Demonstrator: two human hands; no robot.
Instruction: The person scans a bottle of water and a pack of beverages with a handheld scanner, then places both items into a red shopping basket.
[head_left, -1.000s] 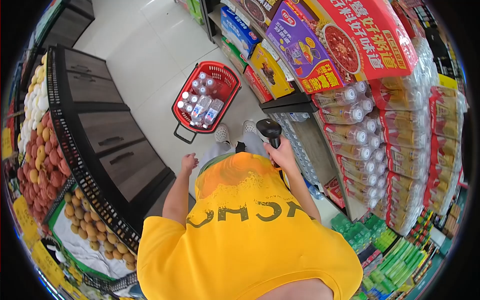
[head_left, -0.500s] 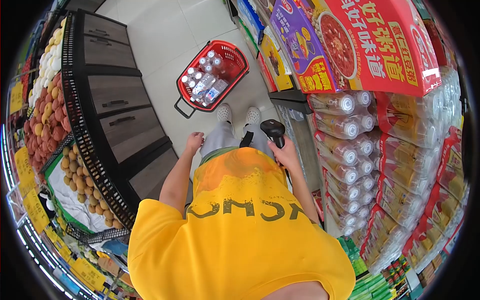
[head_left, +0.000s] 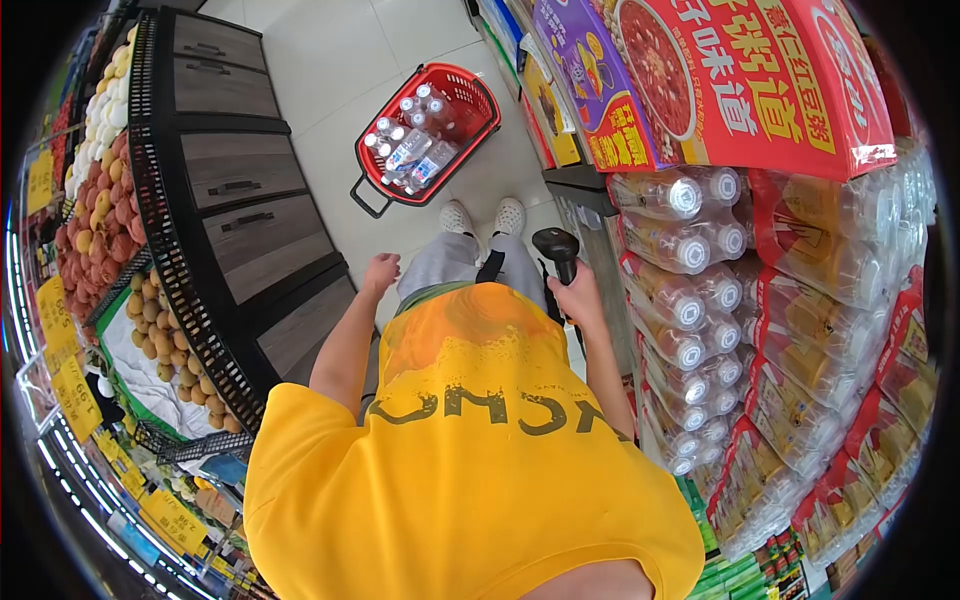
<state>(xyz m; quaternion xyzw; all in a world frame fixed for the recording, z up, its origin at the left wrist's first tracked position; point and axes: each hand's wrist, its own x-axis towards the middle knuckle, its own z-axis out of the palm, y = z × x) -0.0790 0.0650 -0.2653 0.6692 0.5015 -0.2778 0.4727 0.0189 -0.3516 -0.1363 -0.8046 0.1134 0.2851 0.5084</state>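
My right hand is wrapped round the handle of a black handheld barcode scanner, its head pointing away from my body. On the other side, my left hand hangs beside my leg, fingers loosely curled in, with nothing showing in them. Ahead of my shoes on the floor stands a red shopping basket with a black handle folded outward. Several clear plastic bottles lie and stand inside it. Neither hand touches the basket.
To the left, a produce stand has dark drawers, with potatoes and round brown fruit above. At right, shrink-wrapped bottles are stacked close to my right arm, beneath red porridge boxes. Pale floor tiles lie ahead.
My right hand has raised the scanner slightly and shifted it a little to the right. My left hand has moved slightly up and left. The basket appears slightly higher as the view shifts.
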